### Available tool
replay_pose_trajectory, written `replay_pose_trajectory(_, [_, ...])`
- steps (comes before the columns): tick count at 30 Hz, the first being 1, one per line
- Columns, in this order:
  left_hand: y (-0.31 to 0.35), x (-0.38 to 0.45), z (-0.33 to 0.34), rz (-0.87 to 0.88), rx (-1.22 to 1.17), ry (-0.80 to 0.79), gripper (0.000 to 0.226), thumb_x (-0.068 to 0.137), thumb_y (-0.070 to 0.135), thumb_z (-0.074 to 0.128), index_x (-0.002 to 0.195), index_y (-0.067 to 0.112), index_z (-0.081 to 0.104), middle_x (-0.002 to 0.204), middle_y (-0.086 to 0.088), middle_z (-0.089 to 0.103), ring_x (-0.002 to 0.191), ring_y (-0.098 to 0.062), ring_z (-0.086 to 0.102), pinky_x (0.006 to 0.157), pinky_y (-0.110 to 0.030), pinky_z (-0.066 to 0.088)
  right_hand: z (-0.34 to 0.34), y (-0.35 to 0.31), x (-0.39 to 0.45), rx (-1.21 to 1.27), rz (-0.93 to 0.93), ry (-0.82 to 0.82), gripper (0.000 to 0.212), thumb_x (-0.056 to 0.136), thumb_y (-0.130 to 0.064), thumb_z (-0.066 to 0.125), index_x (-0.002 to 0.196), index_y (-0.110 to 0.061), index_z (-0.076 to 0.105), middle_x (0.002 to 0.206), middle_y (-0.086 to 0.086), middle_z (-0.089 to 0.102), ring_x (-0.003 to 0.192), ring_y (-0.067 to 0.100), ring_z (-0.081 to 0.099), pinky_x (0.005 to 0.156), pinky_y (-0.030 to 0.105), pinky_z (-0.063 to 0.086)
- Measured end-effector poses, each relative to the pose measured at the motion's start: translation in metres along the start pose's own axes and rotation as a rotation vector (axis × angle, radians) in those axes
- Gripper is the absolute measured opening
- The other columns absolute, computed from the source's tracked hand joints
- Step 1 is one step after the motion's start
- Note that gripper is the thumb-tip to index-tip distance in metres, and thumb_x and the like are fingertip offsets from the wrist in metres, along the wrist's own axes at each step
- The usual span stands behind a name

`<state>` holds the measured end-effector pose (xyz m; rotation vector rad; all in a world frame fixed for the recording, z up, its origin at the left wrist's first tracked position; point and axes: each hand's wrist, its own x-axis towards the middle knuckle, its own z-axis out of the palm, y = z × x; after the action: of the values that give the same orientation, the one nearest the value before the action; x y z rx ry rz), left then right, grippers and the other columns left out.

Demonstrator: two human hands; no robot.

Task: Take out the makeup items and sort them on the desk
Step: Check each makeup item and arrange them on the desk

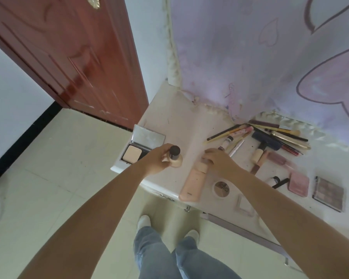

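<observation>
My left hand [157,160] grips a foundation bottle [175,159] with a black cap, upright near the desk's left corner. My right hand [218,160] rests on the cap end of a pink tube [192,183] lying flat on the white desk [179,121]. An open powder compact [138,148] with a mirror sits at the left edge. Behind my right hand lie several pencils and brushes [270,135]. A round compact [221,188] lies right of the tube.
A pink case [298,184] and an eyeshadow palette [328,193] lie at the right. A lipgloss tube [279,159] sits behind them. A mirror covered with lilac film [270,67] stands behind the desk. A brown door [69,57] is at the left.
</observation>
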<state>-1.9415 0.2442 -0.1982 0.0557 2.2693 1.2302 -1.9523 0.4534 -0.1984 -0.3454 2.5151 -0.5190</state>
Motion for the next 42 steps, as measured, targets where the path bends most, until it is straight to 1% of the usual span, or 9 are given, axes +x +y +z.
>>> replay_pose_trajectory(7, [0.004,-0.01,-0.002,0.029,-0.025,0.117,0.055,0.082,-0.021,0.042,0.132,0.003,0.039,0.129,-0.01,0.049,0.123,-0.014,0.045,0.102,-0.014,0.029,0.001,-0.021,-0.005,-0.079,0.194,0.025,0.053,0.09,-0.045,0.044,0.13,-0.01,0.038,0.123,0.012,0.05,0.115,0.028,0.048,0.092,0.035,0.04])
replay_pose_trajectory(12, [-0.008,-0.037,0.004,0.09,0.258,0.445,0.038,0.086,-0.009,0.044,0.123,-0.001,0.051,0.114,-0.015,0.06,0.108,-0.026,0.056,0.087,-0.014,0.035,0.005,-0.033,0.001,0.105,0.287,-0.015,0.042,0.087,-0.035,0.053,0.116,-0.006,0.044,0.102,0.006,0.05,0.094,0.023,0.048,0.075,0.029,0.038])
replay_pose_trajectory(22, [0.039,-0.072,0.05,0.066,0.62,0.084,0.061,0.09,0.041,0.051,0.138,0.011,0.03,0.138,-0.007,0.041,0.127,-0.022,0.041,0.102,-0.028,0.034,-0.022,-0.029,-0.035,0.545,0.277,0.013,0.026,0.089,-0.022,0.055,0.107,-0.002,0.056,0.074,0.005,0.058,0.055,0.01,0.051,0.049,0.018,0.036])
replay_pose_trajectory(27, [0.096,-0.058,0.059,0.165,0.769,0.334,0.043,0.078,0.04,0.062,0.104,0.009,0.049,0.1,-0.005,0.059,0.09,-0.021,0.059,0.064,-0.025,0.043,-0.069,-0.031,-0.073,0.708,0.224,0.144,0.013,0.092,-0.017,0.05,0.086,-0.005,0.052,0.063,0.004,0.048,0.05,0.012,0.043,0.047,0.02,0.031])
replay_pose_trajectory(30, [0.131,-0.054,0.05,0.407,0.919,0.455,0.043,0.033,0.034,0.076,0.064,0.014,0.055,0.052,0.005,0.053,0.042,-0.011,0.05,0.039,-0.012,0.019,-0.094,-0.033,-0.09,0.605,0.245,0.273,0.022,0.096,-0.019,0.039,0.076,-0.013,0.046,0.063,0.001,0.04,0.052,0.01,0.036,0.045,0.015,0.027])
replay_pose_trajectory(32, [0.15,-0.044,0.042,0.554,0.963,0.486,0.045,0.026,0.028,0.078,0.062,0.013,0.055,0.046,0.005,0.05,0.036,-0.011,0.046,0.036,-0.012,0.024,-0.112,-0.033,-0.101,0.535,0.276,0.398,0.034,0.098,-0.02,0.031,0.064,-0.023,0.036,0.065,-0.004,0.036,0.056,0.005,0.032,0.05,0.016,0.028])
replay_pose_trajectory(36, [0.196,-0.038,0.013,0.854,1.061,0.589,0.061,0.04,0.026,0.087,0.085,0.011,0.049,0.056,0.002,0.061,0.043,-0.013,0.056,0.037,-0.015,0.038,-0.152,-0.036,-0.12,0.743,0.364,0.6,0.041,0.098,-0.021,0.03,0.058,-0.018,0.034,0.06,-0.001,0.035,0.053,0.01,0.032,0.05,0.02,0.027])
replay_pose_trajectory(39, [0.239,-0.05,-0.008,1.015,1.164,0.523,0.041,0.057,0.033,0.085,0.082,0.008,0.063,0.061,-0.001,0.064,0.046,-0.016,0.059,0.038,-0.016,0.038,-0.178,-0.044,-0.139,0.901,0.361,0.624,0.037,0.098,-0.024,0.031,0.063,-0.014,0.039,0.055,0.0,0.032,0.045,0.01,0.028,0.038,0.017,0.025])
replay_pose_trajectory(42, [0.277,-0.066,-0.017,0.956,1.235,0.395,0.035,0.095,0.037,0.041,0.114,0.009,0.05,0.099,-0.003,0.062,0.083,-0.02,0.062,0.062,-0.022,0.035,-0.196,-0.049,-0.157,0.81,0.191,0.765,0.025,0.098,-0.019,0.029,0.083,-0.008,0.046,0.062,0.002,0.036,0.051,0.011,0.031,0.046,0.02,0.026])
